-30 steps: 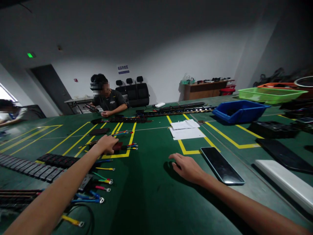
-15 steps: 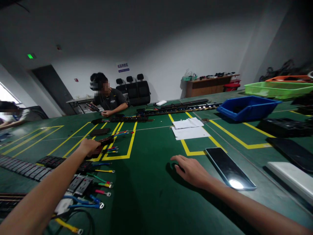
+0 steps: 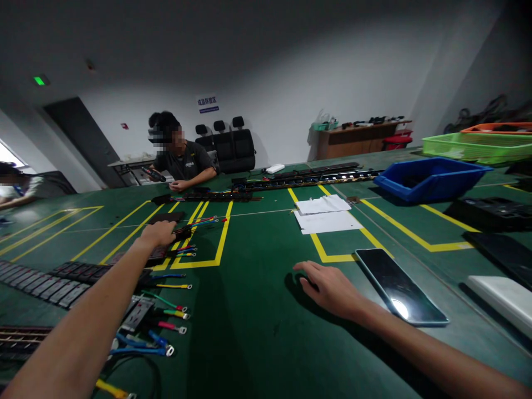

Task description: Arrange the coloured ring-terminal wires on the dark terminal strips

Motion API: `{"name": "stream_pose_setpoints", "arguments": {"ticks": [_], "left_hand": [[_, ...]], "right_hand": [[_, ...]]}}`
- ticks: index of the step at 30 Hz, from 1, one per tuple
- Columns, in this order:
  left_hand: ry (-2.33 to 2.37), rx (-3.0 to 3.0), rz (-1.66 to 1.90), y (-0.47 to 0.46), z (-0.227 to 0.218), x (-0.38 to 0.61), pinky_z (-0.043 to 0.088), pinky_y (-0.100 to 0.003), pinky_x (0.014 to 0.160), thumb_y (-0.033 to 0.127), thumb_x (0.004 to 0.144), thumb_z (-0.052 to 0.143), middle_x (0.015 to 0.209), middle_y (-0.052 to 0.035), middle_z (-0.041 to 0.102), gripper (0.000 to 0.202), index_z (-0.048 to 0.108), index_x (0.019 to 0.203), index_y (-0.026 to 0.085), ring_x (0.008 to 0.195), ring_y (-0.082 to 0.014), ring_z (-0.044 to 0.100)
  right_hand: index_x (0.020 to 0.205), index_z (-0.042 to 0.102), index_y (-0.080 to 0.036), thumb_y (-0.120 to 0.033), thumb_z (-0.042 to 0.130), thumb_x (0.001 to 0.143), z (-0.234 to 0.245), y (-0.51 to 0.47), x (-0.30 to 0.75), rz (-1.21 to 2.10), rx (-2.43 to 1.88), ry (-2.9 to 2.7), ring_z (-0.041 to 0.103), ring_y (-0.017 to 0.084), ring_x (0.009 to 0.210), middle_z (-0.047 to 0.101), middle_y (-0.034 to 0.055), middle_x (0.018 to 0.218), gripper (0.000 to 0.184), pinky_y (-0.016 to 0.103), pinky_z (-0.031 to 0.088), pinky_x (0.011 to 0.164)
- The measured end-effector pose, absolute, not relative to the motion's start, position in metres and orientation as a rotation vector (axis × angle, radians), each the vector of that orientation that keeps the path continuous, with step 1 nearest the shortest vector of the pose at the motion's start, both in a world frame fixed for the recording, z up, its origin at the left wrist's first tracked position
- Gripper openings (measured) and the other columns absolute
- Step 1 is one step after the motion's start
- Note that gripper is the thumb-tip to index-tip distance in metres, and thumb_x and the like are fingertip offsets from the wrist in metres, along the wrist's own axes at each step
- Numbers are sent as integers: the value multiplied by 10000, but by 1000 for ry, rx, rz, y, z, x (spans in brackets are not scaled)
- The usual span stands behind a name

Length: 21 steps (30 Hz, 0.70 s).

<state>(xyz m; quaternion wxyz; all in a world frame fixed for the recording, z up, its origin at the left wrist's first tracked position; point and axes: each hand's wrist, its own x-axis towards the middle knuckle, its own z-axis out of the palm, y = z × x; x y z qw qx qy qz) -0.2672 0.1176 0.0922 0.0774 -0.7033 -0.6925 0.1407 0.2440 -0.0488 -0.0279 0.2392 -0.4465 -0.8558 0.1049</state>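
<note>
On the green tabletop, my left hand (image 3: 159, 234) reaches out to the left and is closed around the end of a dark strip (image 3: 183, 231); most of the strip is hidden by the hand and forearm. Thin coloured wires (image 3: 205, 220) with ring terminals stick out from that end to the right. Just below lies another dark strip (image 3: 155, 255) with short coloured leads. My right hand (image 3: 328, 285) hovers low over or rests on the bare tabletop, fingers loosely bent and apart, holding nothing. A phone (image 3: 401, 285) lies to its right.
Socket strips (image 3: 62, 288) with ring-terminal leads lie at the left, under my forearm. White papers (image 3: 328, 221), a blue bin (image 3: 432, 180), a green basket (image 3: 477, 147) and a white box (image 3: 502, 302) are at the right. A co-worker (image 3: 183, 160) sits across the table.
My left hand has moved a little away from me and to the right along the dark strip's end. The view has shifted slightly; my right hand keeps nearly the same pose.
</note>
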Motion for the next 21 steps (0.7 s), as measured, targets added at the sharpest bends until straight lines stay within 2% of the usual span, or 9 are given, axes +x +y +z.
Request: {"name": "stream_pose_setpoints", "arguments": {"ticks": [4,8,12,15,21], "left_hand": [[-2074,-2060,456,116,76,-258,564,-468,903,357,981,639,1293,-113,617,375,593,1302,169,1089,-257,648],[-2072,-2005,378,112,70,-253,514,-483,937,369,1024,466,1287,-172,638,409,573,1377,191,1166,-345,626],[-2111,-1940,300,108,64,-244,502,-492,907,426,1017,369,1262,-217,636,471,628,1315,170,1150,-395,626],[-2131,-1896,231,104,56,-232,498,-513,894,474,1006,380,1265,-245,615,500,633,1281,141,1159,-421,603],[-2064,-1968,108,101,48,-201,465,-540,929,454,1012,403,1299,-225,601,445,627,1274,173,1203,-416,560]], "right_hand": [[1250,562,-218,-243,449,1004,-29,-48,244,291,-1225,-2345,663,187,796,698,70,1101,272,329,426,712],[1250,558,-215,-242,445,1006,-28,-48,244,286,-1239,-2359,651,177,760,699,71,1098,271,329,420,703],[1247,564,-219,-247,448,1003,-26,-49,243,308,-1257,-2355,635,160,707,707,64,1083,272,317,410,681],[1247,574,-222,-261,451,1002,-25,-49,243,319,-1284,-2349,632,159,692,714,62,1057,277,306,405,661],[1243,607,-211,-286,442,999,-24,-49,242,307,-1331,-2324,621,162,661,711,58,961,304,299,417,645]]}}
